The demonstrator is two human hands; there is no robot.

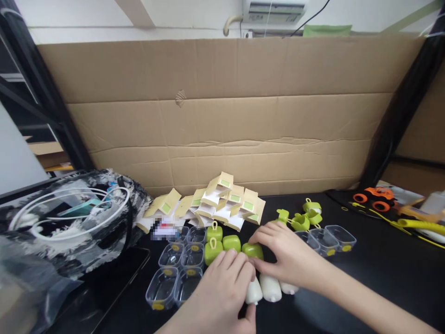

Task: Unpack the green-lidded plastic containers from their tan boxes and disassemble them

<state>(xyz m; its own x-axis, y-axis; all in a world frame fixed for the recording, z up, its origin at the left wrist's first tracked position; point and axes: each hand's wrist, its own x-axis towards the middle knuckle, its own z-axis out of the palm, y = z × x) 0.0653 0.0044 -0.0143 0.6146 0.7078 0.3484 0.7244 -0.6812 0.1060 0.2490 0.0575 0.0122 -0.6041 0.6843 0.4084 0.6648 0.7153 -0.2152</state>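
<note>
Left hand (219, 292) low in frame, nearest the lens, fingers curled down over a white bottle-shaped piece (253, 292), thumb under it at the bottom edge — gripping, by the look of it. Right hand (285, 257) coming in from the right, fingertips pinching down at a green cap (253, 250) just above the white pieces; cannot tell whether the cap is gripped or only pressed. Two more white pieces (271, 287) lying side by side under the right palm, touching each other. Further green caps (222, 243) clustered just left of the fingertips, one with a loop standing up. Clear plastic cups (174, 273) in rows left of the hands, yellow marks at their bases, more clear cups (333, 239) off to the right. Loose green looped parts (306, 215) behind the right hand. Heap of folded paper boxes (222, 202) against the cardboard wall (222, 116). Patterned bag with white cable (73, 218) far left, orange toy vehicle (375, 198) far right, all on the black table (382, 273).

Best handled, at a guess, by steadying the white piece low while seating the cap square, fingertips clear of the neighbouring caps, elbows off the cups.
</note>
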